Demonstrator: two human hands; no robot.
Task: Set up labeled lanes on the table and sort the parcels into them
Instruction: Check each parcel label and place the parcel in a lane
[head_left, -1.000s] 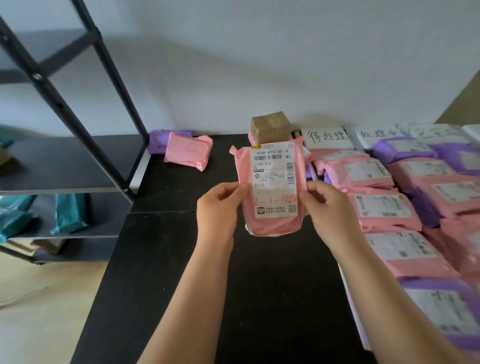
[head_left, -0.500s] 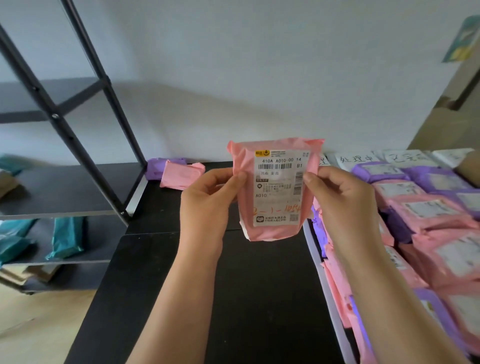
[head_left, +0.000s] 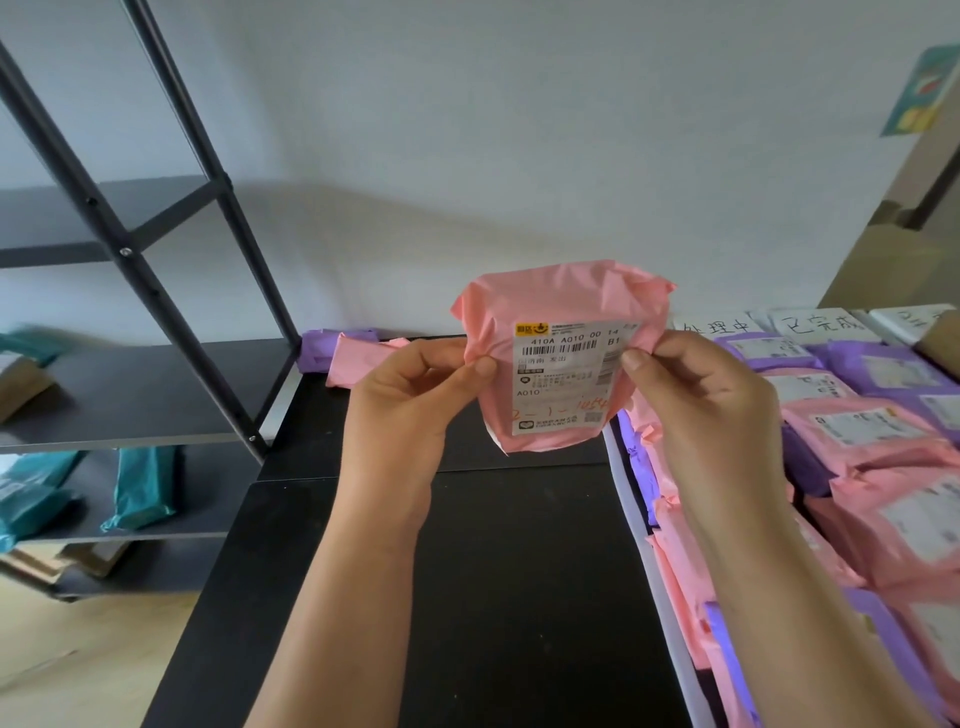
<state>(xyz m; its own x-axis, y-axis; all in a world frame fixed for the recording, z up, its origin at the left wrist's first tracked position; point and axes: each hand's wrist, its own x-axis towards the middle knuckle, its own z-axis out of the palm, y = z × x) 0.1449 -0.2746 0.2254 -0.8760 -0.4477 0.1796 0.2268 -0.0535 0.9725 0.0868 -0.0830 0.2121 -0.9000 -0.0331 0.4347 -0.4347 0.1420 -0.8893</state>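
A pink parcel (head_left: 558, 332) with a white shipping label faces me, held upright above the black table (head_left: 493, 597). My left hand (head_left: 410, 405) pinches its left edge and my right hand (head_left: 691, 410) pinches its right edge. To the right, rows of pink and purple parcels (head_left: 862, 431) lie in lanes on a white surface. White handwritten lane labels (head_left: 815, 325) stand at the far end of those rows. A further pink parcel (head_left: 358, 353) and a purple one (head_left: 322, 345) lie at the table's back left.
A black metal shelf rack (head_left: 156, 291) stands to the left, with teal parcels (head_left: 140, 488) on a lower shelf and brown items below. A cardboard box (head_left: 883, 270) sits at the right by the wall.
Both hands have raised the pink parcel higher and nearer to my view. My view has shifted so the sorted lanes sit further right, and the brown box behind the parcel is no longer seen.
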